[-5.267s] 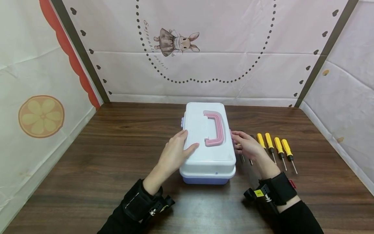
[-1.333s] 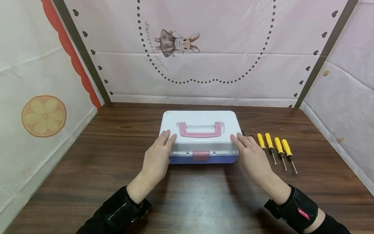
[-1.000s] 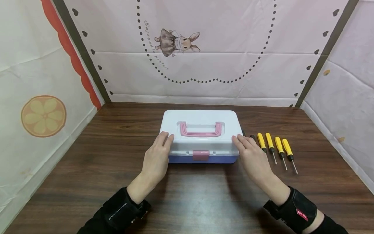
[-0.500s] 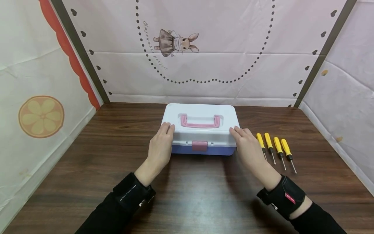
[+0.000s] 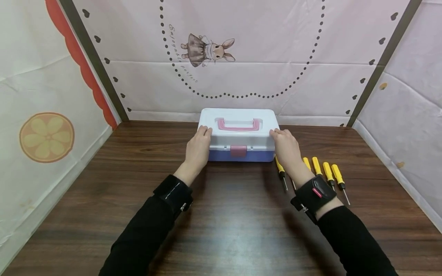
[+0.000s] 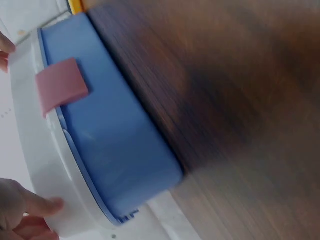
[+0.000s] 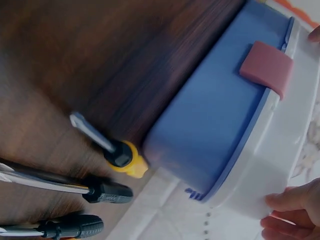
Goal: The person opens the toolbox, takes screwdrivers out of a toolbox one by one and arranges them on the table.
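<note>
A toolbox (image 5: 226,142) with a white lid and blue base stands near the back of the table, shut, its long side facing me. Its pink handle (image 5: 238,128) lies folded on the lid and a pink latch (image 5: 238,150) sits at the front. My left hand (image 5: 197,148) grips the lid's left end, thumb on the white front in the left wrist view. At the right end my right hand (image 5: 286,148) holds the lid the same way, fingers curled around the corner. A yellow screwdriver (image 5: 280,168) lies just in front of the box's right corner.
To the right lies a row of several screwdrivers, the outermost a yellow one (image 5: 338,175). Black-handled screwdrivers (image 7: 107,190) show in the right wrist view. A white printed cloth wall (image 5: 138,88) rises behind the table (image 5: 221,230).
The toolbox has been turned from end-on to latch side facing me, then pushed away toward the back wall. Both hands moved forward with it, uncovering the yellow screwdriver by its corner.
</note>
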